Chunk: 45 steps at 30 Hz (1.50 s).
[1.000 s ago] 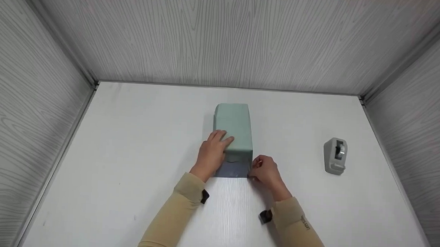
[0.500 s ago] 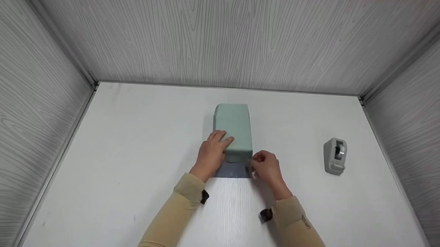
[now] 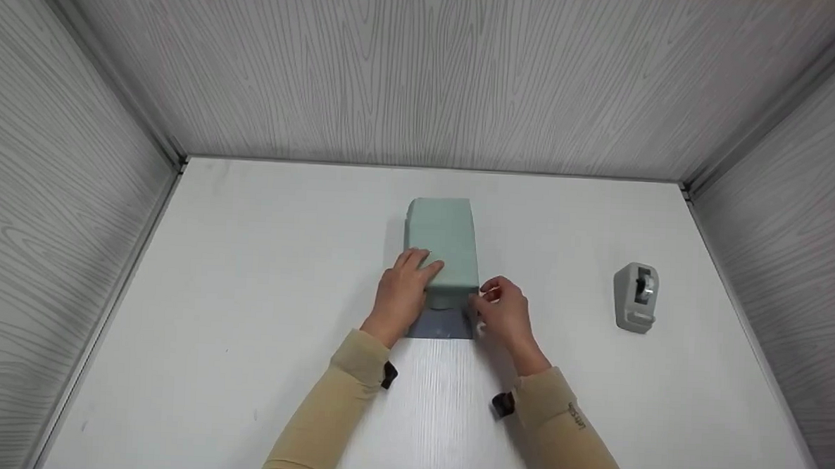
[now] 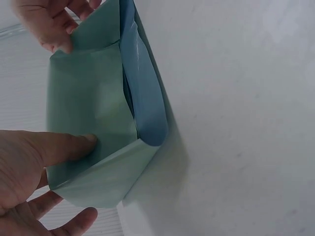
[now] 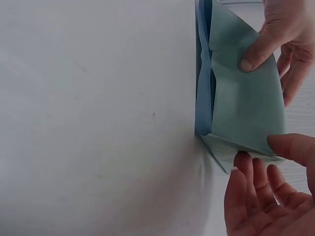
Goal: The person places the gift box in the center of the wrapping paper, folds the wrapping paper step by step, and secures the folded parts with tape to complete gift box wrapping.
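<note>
A box wrapped in pale green paper [image 3: 444,228] lies on the white table, its near end facing me. My left hand [image 3: 397,297] holds the box at its near left part, fingers over the top and thumb [image 4: 74,146] pressing the folded green end flap [image 4: 91,93]. At the near right corner, my right hand [image 3: 507,316] pinches the paper's folded edge, its thumb [image 5: 290,146] on the end face and fingertips against the side. A bluish lower flap [image 4: 147,98] sticks out along the table side of that end. What lies inside the paper is hidden.
A grey tape dispenser [image 3: 635,298] with a roll of tape stands on the right of the table [image 3: 282,257]. Grey wood-grain panels [image 3: 424,73] enclose the table at the back and both sides.
My right hand has moved slightly up and away from me along the right corner of the wrapped box. The left hand and the box have stayed in place.
</note>
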Motion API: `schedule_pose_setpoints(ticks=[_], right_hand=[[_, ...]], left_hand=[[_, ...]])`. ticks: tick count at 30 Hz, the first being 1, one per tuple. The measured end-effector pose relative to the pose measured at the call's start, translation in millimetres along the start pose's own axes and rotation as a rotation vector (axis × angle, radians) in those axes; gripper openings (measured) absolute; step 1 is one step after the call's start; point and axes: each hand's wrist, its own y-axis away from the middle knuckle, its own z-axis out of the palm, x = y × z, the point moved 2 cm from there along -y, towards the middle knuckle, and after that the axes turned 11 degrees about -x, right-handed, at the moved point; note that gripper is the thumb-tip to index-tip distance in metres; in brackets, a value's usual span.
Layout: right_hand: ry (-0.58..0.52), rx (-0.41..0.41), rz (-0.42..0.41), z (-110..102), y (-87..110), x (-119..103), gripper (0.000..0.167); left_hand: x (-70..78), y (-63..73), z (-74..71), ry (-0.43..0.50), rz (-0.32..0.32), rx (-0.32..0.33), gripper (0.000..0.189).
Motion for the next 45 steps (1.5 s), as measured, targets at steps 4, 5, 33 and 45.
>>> schedule_pose_setpoints(ticks=[4,5,33,45], right_hand=[[0.030,0.015,-0.016,1.2,-3.0,-3.6,0.028],[0.041,0.017,-0.019,1.3,-4.0,-4.6,0.030],[0.068,-0.037,0.013,-1.4,-9.4,-11.8,0.032],[0.020,-0.113,0.011,-7.6,2.5,-0.7,0.022]], left_hand=[[-0.2,0.1,-0.2,-0.005,0.001,0.005,0.054],[-0.3,0.2,-0.3,-0.005,0.002,0.004,0.054],[0.5,-6.6,-11.5,-0.039,0.053,-0.139,0.048],[-2.3,-4.6,-10.4,0.077,0.073,-0.119,0.048]])
